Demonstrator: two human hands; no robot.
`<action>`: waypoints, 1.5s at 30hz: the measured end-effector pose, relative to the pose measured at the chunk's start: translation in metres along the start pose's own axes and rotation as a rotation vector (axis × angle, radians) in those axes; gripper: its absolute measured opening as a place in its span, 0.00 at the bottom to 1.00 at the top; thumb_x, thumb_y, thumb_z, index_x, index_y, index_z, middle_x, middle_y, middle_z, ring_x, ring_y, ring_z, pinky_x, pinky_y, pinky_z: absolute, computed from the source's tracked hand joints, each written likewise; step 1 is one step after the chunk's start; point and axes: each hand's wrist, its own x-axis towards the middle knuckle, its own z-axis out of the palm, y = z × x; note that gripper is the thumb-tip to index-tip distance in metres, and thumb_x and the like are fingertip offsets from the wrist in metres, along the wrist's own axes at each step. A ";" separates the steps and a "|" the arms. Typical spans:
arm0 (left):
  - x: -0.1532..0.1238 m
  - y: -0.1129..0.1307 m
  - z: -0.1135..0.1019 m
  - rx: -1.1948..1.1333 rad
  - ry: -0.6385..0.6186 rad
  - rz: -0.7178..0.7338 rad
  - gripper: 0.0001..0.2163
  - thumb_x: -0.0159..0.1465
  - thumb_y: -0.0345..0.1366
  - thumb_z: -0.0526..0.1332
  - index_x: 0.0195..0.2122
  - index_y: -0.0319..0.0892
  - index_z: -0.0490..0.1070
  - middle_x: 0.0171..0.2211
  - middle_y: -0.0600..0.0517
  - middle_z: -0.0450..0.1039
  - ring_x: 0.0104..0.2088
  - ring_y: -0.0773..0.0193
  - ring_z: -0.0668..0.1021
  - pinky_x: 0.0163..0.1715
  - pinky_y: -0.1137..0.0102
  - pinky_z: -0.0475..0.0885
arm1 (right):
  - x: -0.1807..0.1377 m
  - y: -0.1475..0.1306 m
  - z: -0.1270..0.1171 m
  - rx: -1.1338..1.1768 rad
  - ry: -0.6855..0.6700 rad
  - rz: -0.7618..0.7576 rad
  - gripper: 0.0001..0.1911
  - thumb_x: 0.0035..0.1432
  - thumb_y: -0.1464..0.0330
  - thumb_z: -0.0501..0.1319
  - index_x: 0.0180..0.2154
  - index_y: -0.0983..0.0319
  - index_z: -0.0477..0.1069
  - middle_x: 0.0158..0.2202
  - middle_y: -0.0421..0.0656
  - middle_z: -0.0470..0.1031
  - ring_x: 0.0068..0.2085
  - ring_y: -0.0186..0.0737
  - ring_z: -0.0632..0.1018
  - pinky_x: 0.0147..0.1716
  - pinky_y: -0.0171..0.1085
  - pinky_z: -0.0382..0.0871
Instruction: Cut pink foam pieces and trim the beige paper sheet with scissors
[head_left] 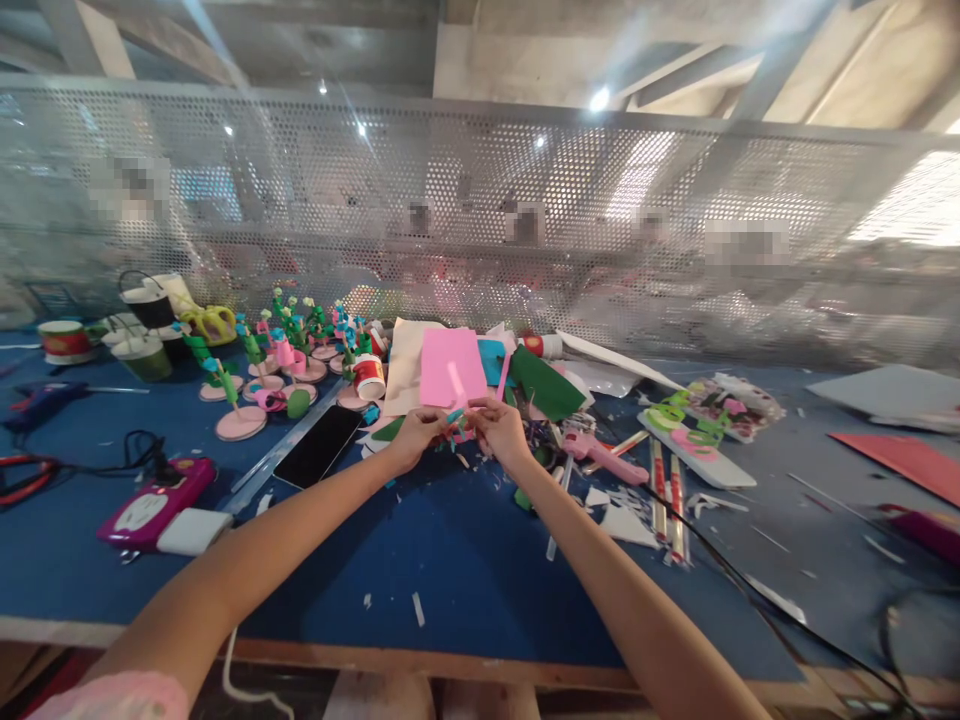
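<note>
Left hand (pixel 421 437) pinches a small blue piece (pixel 455 415) before a pink sheet (pixel 442 372) on the table (pixel 337 600); right hand (pixel 499 432) beside it, grip unclear. A red label (pixel 369 374) nearby is illegibly small.

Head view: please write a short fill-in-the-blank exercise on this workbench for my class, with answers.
1. The smartphone lies to the ____ of the left hand.
2. The tabletop is ____ in colour.
3. The glue gun nearest the right hand is ____ in colour.

Missing words: left; blue; pink.
</note>
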 end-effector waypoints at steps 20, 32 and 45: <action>-0.004 0.009 0.008 0.164 0.044 -0.010 0.16 0.40 0.42 0.68 0.23 0.36 0.65 0.15 0.58 0.65 0.13 0.76 0.63 0.12 0.78 0.52 | -0.014 -0.008 0.004 -0.193 -0.070 -0.068 0.24 0.46 0.47 0.54 0.17 0.60 0.59 0.06 0.33 0.58 0.08 0.28 0.59 0.07 0.30 0.51; -0.003 0.007 0.001 -0.096 -0.019 0.010 0.25 0.41 0.37 0.69 0.42 0.40 0.68 0.23 0.56 0.70 0.20 0.74 0.69 0.21 0.77 0.63 | -0.013 -0.009 0.007 -0.051 -0.054 -0.003 0.22 0.40 0.47 0.58 0.17 0.60 0.63 0.10 0.37 0.64 0.11 0.34 0.66 0.11 0.35 0.62; 0.001 0.010 0.007 -0.327 0.066 -0.012 0.21 0.42 0.35 0.69 0.39 0.42 0.71 0.37 0.51 0.74 0.32 0.69 0.74 0.36 0.70 0.69 | -0.013 -0.005 -0.005 -0.518 0.052 -0.467 0.17 0.52 0.59 0.55 0.19 0.63 0.68 0.18 0.41 0.70 0.23 0.36 0.71 0.24 0.33 0.63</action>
